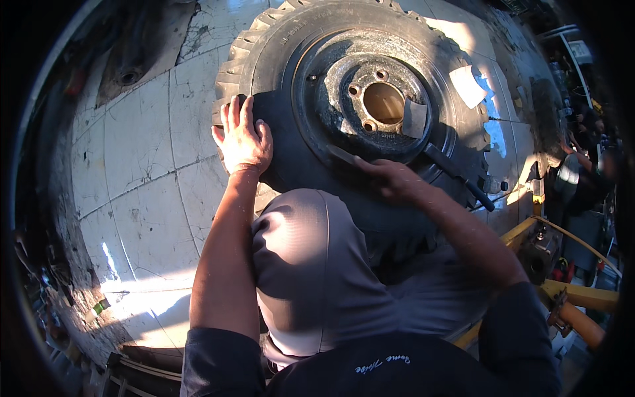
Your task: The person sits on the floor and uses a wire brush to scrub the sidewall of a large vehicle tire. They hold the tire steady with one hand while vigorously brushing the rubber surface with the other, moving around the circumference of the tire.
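Observation:
A large, chunky-treaded tire lies flat on the floor in front of me, its worn, dirty steel wheel rim facing up. My left hand rests on the tire's left side, fingers spread and holding nothing. My right hand is closed around a flat, dark bar, whose far end points left along the rim's near edge. Whether its tip touches the rim, I cannot tell. Just right of that hand, a dark tool with a long handle lies across the sidewall. A grey flat piece sits beside the hub hole.
A curved white piece lies on the tire's right side. Yellow metal framework stands at the lower right. Another person is at the far right edge. Cracked pale floor tiles stretch to the left.

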Action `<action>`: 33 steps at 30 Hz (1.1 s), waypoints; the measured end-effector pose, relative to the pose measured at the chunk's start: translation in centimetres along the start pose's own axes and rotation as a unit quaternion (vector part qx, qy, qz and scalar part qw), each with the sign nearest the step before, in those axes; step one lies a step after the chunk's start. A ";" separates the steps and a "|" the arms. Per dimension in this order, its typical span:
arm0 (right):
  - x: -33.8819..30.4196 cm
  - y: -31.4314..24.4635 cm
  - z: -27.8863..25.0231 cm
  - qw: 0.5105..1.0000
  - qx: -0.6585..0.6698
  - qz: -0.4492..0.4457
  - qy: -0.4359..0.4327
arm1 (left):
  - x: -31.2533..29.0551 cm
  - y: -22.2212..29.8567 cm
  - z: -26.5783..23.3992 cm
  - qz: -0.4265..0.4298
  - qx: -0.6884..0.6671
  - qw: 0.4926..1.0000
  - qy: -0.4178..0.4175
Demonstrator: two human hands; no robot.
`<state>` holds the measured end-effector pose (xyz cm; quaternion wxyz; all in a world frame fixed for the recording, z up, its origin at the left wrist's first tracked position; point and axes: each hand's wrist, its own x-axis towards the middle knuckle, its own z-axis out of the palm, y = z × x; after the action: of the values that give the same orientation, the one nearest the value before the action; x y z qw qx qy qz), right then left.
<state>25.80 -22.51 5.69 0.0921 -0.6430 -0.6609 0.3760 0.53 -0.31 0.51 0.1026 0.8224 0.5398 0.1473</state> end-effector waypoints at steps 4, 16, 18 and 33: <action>4.8 -6.3 2.0 0.991 0.007 0.067 0.118 | 0.0 -0.3 0.6 0.001 -0.007 1.000 -0.003; 3.5 -3.3 -0.1 0.994 0.047 0.069 0.072 | 1.8 -1.7 -1.7 0.041 -0.003 0.999 0.023; 10.1 -4.4 1.4 0.980 0.056 0.044 0.185 | 2.0 -2.4 -1.1 0.004 0.023 1.000 0.018; 19.9 -4.5 -1.8 0.949 0.075 0.082 0.295 | 2.6 -1.9 -1.2 -0.039 0.000 0.998 -0.043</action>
<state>20.25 -3.00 2.56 0.2999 -0.7685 -0.5187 0.2246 -0.59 2.82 1.37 0.1315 0.8064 0.5663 0.1081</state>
